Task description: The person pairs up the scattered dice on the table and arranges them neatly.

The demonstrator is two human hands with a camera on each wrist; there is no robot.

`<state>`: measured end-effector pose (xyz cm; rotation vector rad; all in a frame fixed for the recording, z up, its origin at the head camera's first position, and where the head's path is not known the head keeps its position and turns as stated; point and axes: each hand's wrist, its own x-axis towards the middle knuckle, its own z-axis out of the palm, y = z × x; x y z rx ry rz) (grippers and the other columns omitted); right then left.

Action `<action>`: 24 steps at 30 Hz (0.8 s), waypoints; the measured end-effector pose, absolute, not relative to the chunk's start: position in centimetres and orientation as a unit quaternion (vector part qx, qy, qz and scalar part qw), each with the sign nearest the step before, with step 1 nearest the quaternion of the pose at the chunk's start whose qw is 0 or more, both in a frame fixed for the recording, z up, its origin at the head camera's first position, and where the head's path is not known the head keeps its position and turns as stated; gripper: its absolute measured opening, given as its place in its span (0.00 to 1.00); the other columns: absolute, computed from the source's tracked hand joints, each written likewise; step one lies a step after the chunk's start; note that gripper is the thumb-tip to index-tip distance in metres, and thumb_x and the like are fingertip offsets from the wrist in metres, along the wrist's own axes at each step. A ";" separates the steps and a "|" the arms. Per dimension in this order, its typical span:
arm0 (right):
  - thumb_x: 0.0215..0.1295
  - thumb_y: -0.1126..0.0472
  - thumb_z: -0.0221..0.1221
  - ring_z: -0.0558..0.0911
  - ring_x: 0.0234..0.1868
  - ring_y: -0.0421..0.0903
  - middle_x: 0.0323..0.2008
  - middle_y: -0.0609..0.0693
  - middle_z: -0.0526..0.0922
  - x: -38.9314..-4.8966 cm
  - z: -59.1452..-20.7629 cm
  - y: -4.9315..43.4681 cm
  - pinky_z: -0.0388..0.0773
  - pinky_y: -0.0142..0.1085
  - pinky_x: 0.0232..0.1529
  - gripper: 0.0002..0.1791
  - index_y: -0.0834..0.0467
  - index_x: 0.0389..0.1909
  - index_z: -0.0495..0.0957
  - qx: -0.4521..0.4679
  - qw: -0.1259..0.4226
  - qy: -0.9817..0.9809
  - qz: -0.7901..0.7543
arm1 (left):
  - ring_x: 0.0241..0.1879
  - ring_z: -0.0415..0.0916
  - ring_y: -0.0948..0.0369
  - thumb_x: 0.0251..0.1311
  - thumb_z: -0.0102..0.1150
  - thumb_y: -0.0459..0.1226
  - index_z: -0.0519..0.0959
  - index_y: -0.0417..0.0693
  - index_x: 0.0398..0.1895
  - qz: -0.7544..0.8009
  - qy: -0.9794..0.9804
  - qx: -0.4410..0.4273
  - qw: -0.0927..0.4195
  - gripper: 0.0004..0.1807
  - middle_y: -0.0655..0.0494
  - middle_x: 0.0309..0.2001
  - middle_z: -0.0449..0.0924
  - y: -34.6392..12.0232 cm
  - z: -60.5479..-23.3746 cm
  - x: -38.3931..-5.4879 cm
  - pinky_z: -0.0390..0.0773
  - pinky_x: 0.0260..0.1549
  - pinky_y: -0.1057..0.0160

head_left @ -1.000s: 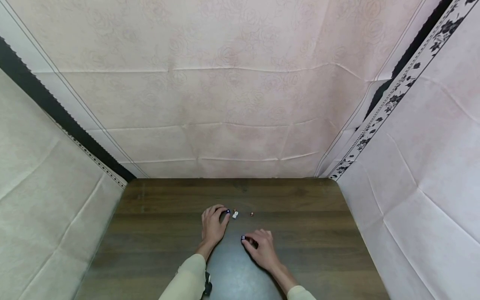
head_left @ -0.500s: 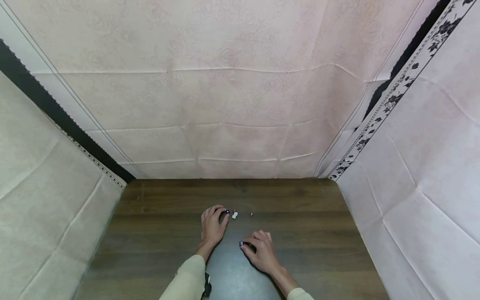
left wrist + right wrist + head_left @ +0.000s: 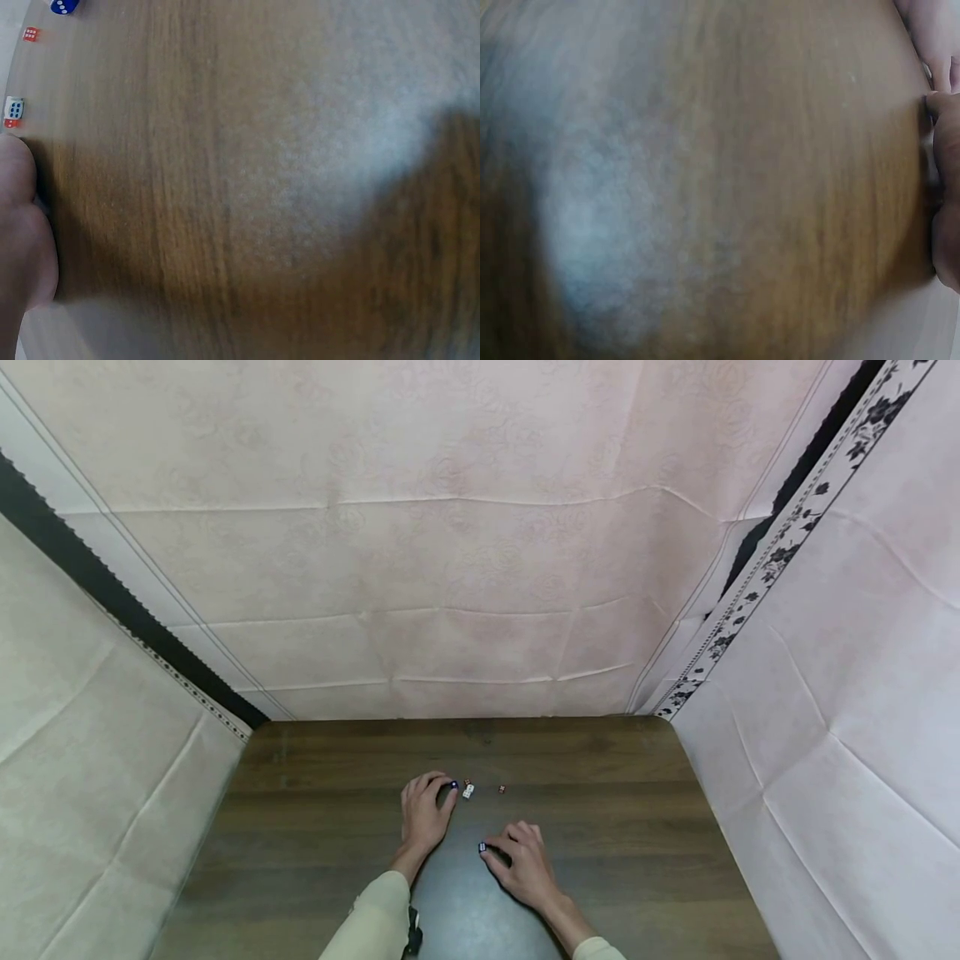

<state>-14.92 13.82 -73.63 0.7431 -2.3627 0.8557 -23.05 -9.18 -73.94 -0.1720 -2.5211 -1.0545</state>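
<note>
In the head view, my left hand [image 3: 425,810] pinches a small blue die [image 3: 453,785] between thumb and index finger. Just right of those fingertips sit a white die [image 3: 468,791] and a red die [image 3: 467,782], close together. Another red die [image 3: 502,789] lies apart, farther right. My right hand [image 3: 522,864], nearer the person, holds a second blue die [image 3: 482,847] at the tips of thumb and index finger. The left wrist view catches part of the left hand [image 3: 26,225] at its edge, with dice above it; the right wrist view has fingers [image 3: 949,240] along its right edge.
Both forearms lie over a brown wood-grain table [image 3: 315,827]. Pale patterned cloth [image 3: 465,560] hangs behind its far edge, and more cloth encloses the left and right sides. A dark strap [image 3: 414,931] shows by the left sleeve [image 3: 375,914].
My right hand has drawn its blue die slightly toward the person and left over the last second. The left hand stays in place with its die. The head view has shifted a little.
</note>
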 end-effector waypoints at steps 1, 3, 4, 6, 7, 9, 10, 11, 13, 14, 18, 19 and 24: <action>0.59 0.56 0.84 0.74 0.34 0.38 0.29 0.42 0.80 -14.9 -73.6 13.8 0.71 0.39 0.46 0.11 0.49 0.42 0.96 0.273 0.257 -0.872 0.315 | 0.64 0.80 0.40 0.74 0.74 0.41 0.91 0.47 0.52 -0.377 -0.903 -0.061 0.200 0.11 0.47 0.61 0.88 -9.2 -73.9 -23.0 0.68 0.72 0.31; 0.60 0.56 0.84 0.74 0.34 0.38 0.29 0.41 0.80 -14.9 -73.6 13.8 0.71 0.39 0.46 0.10 0.48 0.42 0.96 0.270 0.251 -0.874 0.317 | 0.65 0.80 0.40 0.74 0.74 0.42 0.91 0.48 0.52 -0.374 -0.904 -0.059 0.198 0.11 0.48 0.61 0.88 -9.2 -73.8 -23.0 0.68 0.73 0.31; 0.61 0.56 0.84 0.74 0.34 0.37 0.29 0.41 0.81 -14.8 -73.6 13.8 0.71 0.39 0.46 0.10 0.48 0.42 0.96 0.268 0.246 -0.876 0.318 | 0.65 0.80 0.40 0.74 0.74 0.42 0.91 0.48 0.52 -0.375 -0.904 -0.059 0.198 0.11 0.48 0.61 0.88 -9.2 -73.8 -22.9 0.68 0.73 0.32; 0.63 0.55 0.83 0.73 0.34 0.37 0.29 0.41 0.81 -14.7 -73.5 13.8 0.71 0.40 0.47 0.09 0.47 0.43 0.96 0.263 0.233 -0.880 0.320 | 0.65 0.79 0.40 0.74 0.74 0.42 0.91 0.47 0.52 -0.379 -0.903 -0.058 0.194 0.11 0.47 0.62 0.88 -9.2 -73.6 -22.8 0.68 0.74 0.32; 0.64 0.55 0.83 0.73 0.34 0.37 0.29 0.41 0.81 -14.7 -73.4 13.8 0.72 0.40 0.47 0.09 0.47 0.43 0.96 0.260 0.225 -0.882 0.322 | 0.65 0.79 0.40 0.75 0.74 0.42 0.91 0.47 0.52 -0.380 -0.903 -0.056 0.192 0.11 0.47 0.62 0.88 -9.1 -73.6 -22.8 0.68 0.74 0.32; 0.65 0.55 0.82 0.72 0.34 0.35 0.29 0.40 0.81 -14.6 -73.2 13.8 0.72 0.40 0.47 0.09 0.46 0.44 0.96 0.253 0.208 -0.887 0.326 | 0.66 0.79 0.40 0.75 0.73 0.42 0.91 0.47 0.53 -0.385 -0.903 -0.054 0.184 0.11 0.47 0.62 0.88 -9.2 -73.5 -22.8 0.67 0.75 0.33; 0.66 0.55 0.82 0.72 0.34 0.35 0.29 0.40 0.81 -14.6 -73.2 13.8 0.72 0.40 0.48 0.09 0.45 0.45 0.96 0.251 0.202 -0.889 0.326 | 0.66 0.79 0.40 0.76 0.73 0.42 0.91 0.47 0.53 -0.388 -0.902 -0.053 0.182 0.11 0.47 0.62 0.88 -9.2 -73.5 -22.7 0.67 0.76 0.33; 0.66 0.55 0.82 0.72 0.34 0.35 0.29 0.40 0.81 -14.6 -73.2 13.8 0.72 0.40 0.48 0.09 0.45 0.45 0.95 0.250 0.199 -0.890 0.325 | 0.66 0.79 0.39 0.76 0.73 0.41 0.91 0.47 0.53 -0.391 -0.900 -0.053 0.182 0.11 0.46 0.62 0.88 -9.2 -73.5 -22.7 0.67 0.76 0.33; 0.65 0.55 0.82 0.71 0.34 0.35 0.29 0.40 0.81 -14.6 -73.2 13.8 0.72 0.40 0.48 0.09 0.45 0.45 0.95 0.248 0.198 -0.891 0.324 | 0.66 0.80 0.40 0.75 0.73 0.42 0.91 0.47 0.53 -0.393 -0.898 -0.053 0.189 0.11 0.47 0.62 0.89 -9.3 -73.7 -22.7 0.68 0.75 0.33; 0.65 0.55 0.82 0.71 0.34 0.35 0.29 0.40 0.81 -14.6 -73.2 13.7 0.72 0.40 0.48 0.10 0.45 0.45 0.95 0.248 0.200 -0.891 0.323 | 0.66 0.80 0.40 0.75 0.73 0.41 0.92 0.47 0.53 -0.396 -0.896 -0.053 0.194 0.11 0.47 0.61 0.89 -9.3 -73.7 -22.7 0.69 0.75 0.33; 0.63 0.55 0.84 0.72 0.33 0.35 0.29 0.39 0.81 -14.6 -73.3 13.7 0.72 0.40 0.48 0.11 0.46 0.44 0.95 0.249 0.211 -0.889 0.321 | 0.66 0.79 0.40 0.74 0.74 0.40 0.92 0.45 0.52 -0.411 -0.886 -0.047 0.207 0.10 0.46 0.60 0.89 -9.4 -73.9 -22.5 0.73 0.71 0.33; 0.63 0.55 0.84 0.71 0.34 0.35 0.29 0.39 0.81 -14.6 -73.3 13.7 0.71 0.40 0.48 0.11 0.46 0.44 0.95 0.250 0.212 -0.889 0.321 | 0.66 0.79 0.40 0.74 0.74 0.39 0.92 0.45 0.52 -0.418 -0.883 -0.044 0.207 0.10 0.45 0.60 0.89 -9.5 -73.8 -22.3 0.73 0.71 0.33; 0.61 0.56 0.84 0.71 0.34 0.34 0.29 0.39 0.81 -14.7 -73.3 13.7 0.71 0.40 0.47 0.12 0.46 0.44 0.95 0.253 0.225 -0.886 0.318 | 0.65 0.78 0.40 0.73 0.75 0.34 0.92 0.41 0.52 -0.451 -0.870 -0.038 0.196 0.09 0.43 0.58 0.89 -9.7 -72.8 -20.9 0.76 0.68 0.34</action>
